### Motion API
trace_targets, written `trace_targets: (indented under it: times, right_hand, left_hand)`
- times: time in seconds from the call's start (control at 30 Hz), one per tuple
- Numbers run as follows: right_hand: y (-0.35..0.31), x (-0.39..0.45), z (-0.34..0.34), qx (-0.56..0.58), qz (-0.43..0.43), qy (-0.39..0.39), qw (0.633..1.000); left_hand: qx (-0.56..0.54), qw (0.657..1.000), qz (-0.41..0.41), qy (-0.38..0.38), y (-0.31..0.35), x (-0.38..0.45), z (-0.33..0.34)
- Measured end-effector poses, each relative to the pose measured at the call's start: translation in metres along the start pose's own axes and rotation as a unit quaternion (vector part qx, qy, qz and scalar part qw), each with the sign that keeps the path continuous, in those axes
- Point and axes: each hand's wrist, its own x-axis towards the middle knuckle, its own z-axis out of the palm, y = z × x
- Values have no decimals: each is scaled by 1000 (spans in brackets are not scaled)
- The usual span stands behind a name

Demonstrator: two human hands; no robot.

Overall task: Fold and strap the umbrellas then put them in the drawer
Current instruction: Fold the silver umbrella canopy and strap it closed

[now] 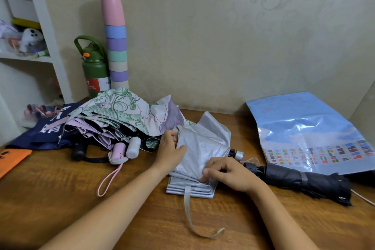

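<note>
There is a single view, from a camera worn on the person's head. It looks forward and down over a wooden worktop [60, 189] that fills the lower half of the picture, and it sits close: both forearms reach in from the bottom edge and the hands lie near the centre. The wide lens bends straight lines, so the white shelf unit [46, 32] at the left edge leans inward. The camera faces a pale patterned wall [203, 36] just behind the worktop. A second wall seems to meet it at the far right, though that corner is too distorted to tell. No other view shares this scene.
</note>
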Motion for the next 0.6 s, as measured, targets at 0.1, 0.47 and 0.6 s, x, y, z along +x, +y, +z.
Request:
trace_targets:
  times: [0.1, 0.47, 0.6]
  right_hand:
    - [0, 0, -1, 23, 9, -8, 1000]
    - [2, 0, -9, -37, 16, 18, 999]
    - [5, 11, -13, -111, 16, 248, 962]
  left_hand:
    - [146, 989, 16, 20, 12, -7, 11]
    - [406, 830, 303, -235, -4, -14, 30]
    - [410, 833, 273, -253, -3, -13, 30]
